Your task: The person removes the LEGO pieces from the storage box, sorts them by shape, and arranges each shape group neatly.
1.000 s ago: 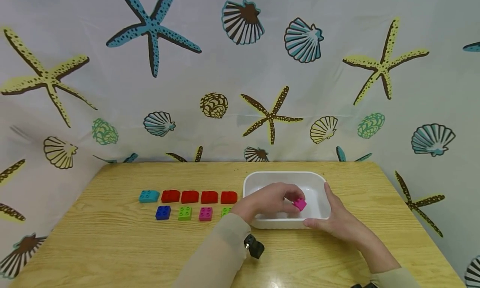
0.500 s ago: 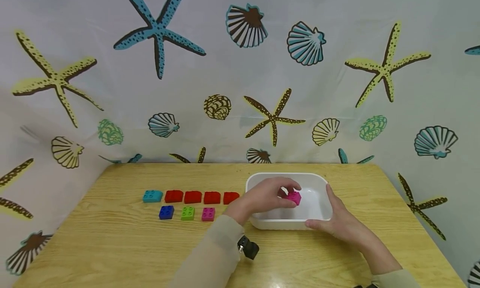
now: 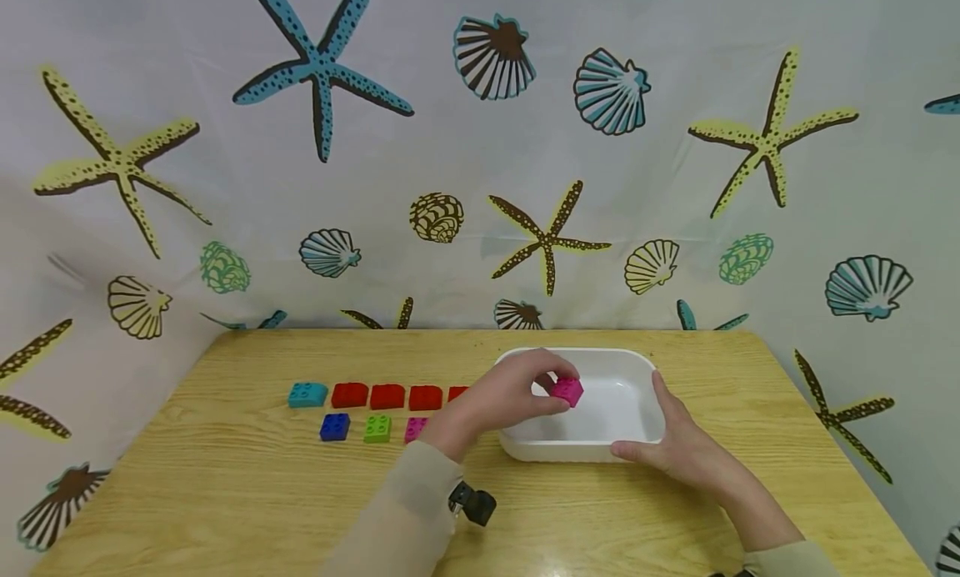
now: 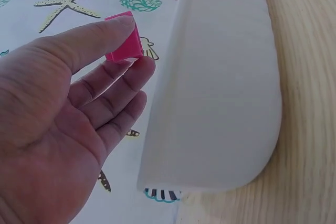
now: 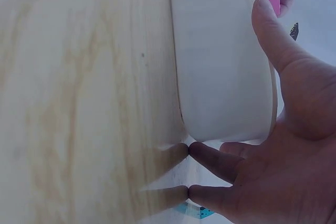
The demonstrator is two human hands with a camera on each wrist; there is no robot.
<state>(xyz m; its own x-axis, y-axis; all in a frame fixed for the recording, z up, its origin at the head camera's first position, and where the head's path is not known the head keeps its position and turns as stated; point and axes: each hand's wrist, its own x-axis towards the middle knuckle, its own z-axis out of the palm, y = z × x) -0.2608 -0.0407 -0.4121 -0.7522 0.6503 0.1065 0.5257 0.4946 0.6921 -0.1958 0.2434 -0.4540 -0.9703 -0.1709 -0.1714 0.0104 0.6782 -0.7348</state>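
Note:
My left hand (image 3: pixel 510 392) pinches a pink toy building brick (image 3: pixel 567 392) between thumb and fingertips, above the left half of a white plastic bin (image 3: pixel 570 454). In the left wrist view the brick (image 4: pixel 125 48) shows under the thumb, held up beside the bin's wall. At the bin's right end is my right hand (image 3: pixel 686 448), its thumb on the front rim and its index finger along the right edge. The right wrist view has its fingers mostly straight, with fingertips on the table (image 5: pixel 89 98). My left hand hides part of the bin's inside.
Left of the bin, several red bricks (image 3: pixel 387 395) line up beside a light-blue brick (image 3: pixel 307 394). In front of them lie a dark blue brick (image 3: pixel 334 427), a green brick (image 3: pixel 377 428) and another pink brick (image 3: pixel 415 429), partly behind my left wrist. A printed cloth (image 3: pixel 450 143) hangs behind.
My left hand has carried the pink brick leftward and slightly up, from the bin's right half to its left. My right hand stays at the bin's right end.

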